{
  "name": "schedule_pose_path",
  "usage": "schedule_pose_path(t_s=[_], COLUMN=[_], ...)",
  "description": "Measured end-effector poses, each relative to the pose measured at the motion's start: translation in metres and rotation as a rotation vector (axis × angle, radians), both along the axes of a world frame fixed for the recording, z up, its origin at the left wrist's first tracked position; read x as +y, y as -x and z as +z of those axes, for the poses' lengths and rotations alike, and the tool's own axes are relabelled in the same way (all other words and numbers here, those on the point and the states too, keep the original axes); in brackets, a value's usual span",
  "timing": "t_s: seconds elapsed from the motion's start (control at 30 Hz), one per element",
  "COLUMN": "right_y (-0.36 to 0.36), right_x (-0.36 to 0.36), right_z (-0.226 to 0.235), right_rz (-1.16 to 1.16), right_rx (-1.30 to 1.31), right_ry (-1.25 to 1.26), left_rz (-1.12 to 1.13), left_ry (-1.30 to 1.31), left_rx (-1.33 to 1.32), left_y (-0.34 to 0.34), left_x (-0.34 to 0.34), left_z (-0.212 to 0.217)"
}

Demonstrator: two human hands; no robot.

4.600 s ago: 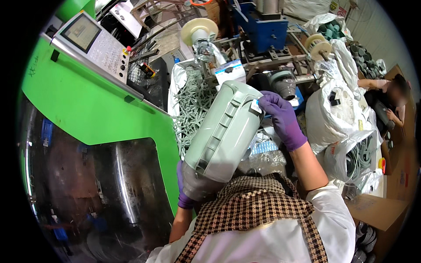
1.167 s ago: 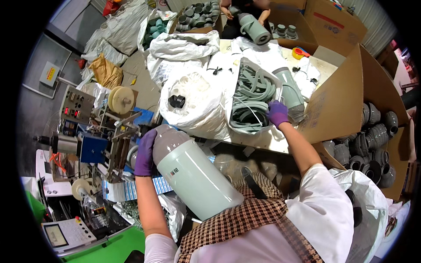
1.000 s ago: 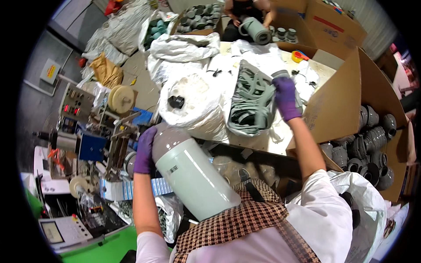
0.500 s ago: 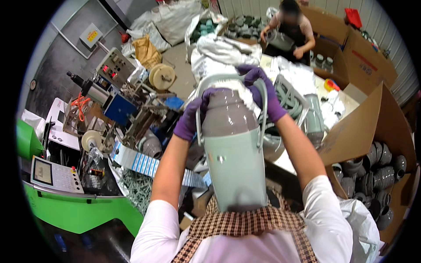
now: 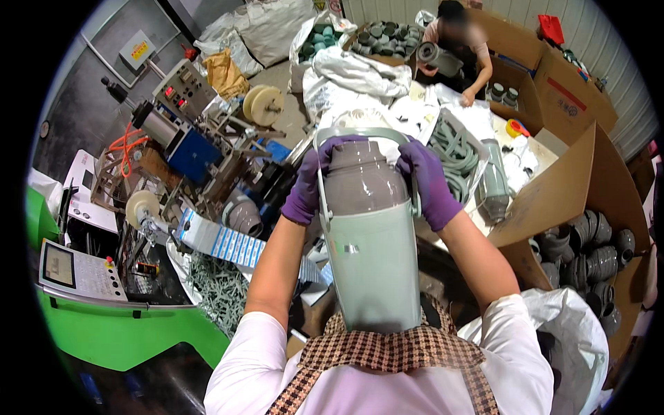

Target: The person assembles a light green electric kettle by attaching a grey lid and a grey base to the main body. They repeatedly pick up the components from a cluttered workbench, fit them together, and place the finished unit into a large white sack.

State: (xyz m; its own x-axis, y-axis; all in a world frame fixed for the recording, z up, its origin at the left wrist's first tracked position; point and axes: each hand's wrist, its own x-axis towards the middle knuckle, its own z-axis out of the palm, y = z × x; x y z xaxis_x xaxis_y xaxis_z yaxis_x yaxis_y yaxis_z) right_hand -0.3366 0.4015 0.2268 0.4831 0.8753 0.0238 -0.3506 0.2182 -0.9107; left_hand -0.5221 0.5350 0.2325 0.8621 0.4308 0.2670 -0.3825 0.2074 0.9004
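A grey-green thermos jug point(image 5: 373, 266) with a darker grey, glossy shoulder leans against my checked apron point(image 5: 387, 351), its neck pointing away from me. Its pale carrying handle point(image 5: 363, 131) arches across the far end. My left hand point(image 5: 306, 185), in a purple glove, is closed round the left side of the neck, some fingers over the top. On the opposite side my right hand point(image 5: 430, 181), also gloved, is closed at the handle and neck. A small white patch shows beside its fingers; I cannot tell what it is.
A bench machine with a blue block point(image 5: 196, 153) and a green-based machine point(image 5: 124, 332) stand left. Grey handles point(image 5: 453, 155) and another jug point(image 5: 492, 180) lie ahead right. A cardboard box point(image 5: 553, 200) holds grey parts. Across the table a co-worker point(image 5: 477, 59) holds a jug.
My right hand has come down from the handle's far top to the neck's right side. The jug stays against my apron. The co-worker's jug has turned its end toward me.
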Motion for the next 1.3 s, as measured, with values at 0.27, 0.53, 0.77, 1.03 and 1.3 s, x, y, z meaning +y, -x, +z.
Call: schedule_pose_path(t_s=[0.27, 0.53, 0.77, 1.03, 1.3], right_y=[0.071, 0.102, 0.139, 0.137, 0.115], right_x=[0.013, -0.047, -0.076, -0.138, -0.188], right_z=[-0.035, -0.060, -0.051, 0.035, 0.031], right_rz=[-0.061, -0.247, -0.264, -0.031, -0.532], right_rx=[0.181, -0.179, -0.280, -1.268, -1.042], right_ry=[0.118, -0.118, -0.331, -0.676, -0.653], left_rz=[0.172, 0.076, 0.047, -0.503, -0.803], left_ry=[-0.151, -0.056, -0.229, 0.256, 0.748], left_rx=[0.025, -0.113, -0.177, -0.554, -0.298], left_y=[0.071, 0.105, 0.124, 0.157, 0.053], left_x=[-0.001, -0.031, -0.049, -0.107, -0.117], left_z=[-0.019, -0.008, -0.004, 0.023, 0.007])
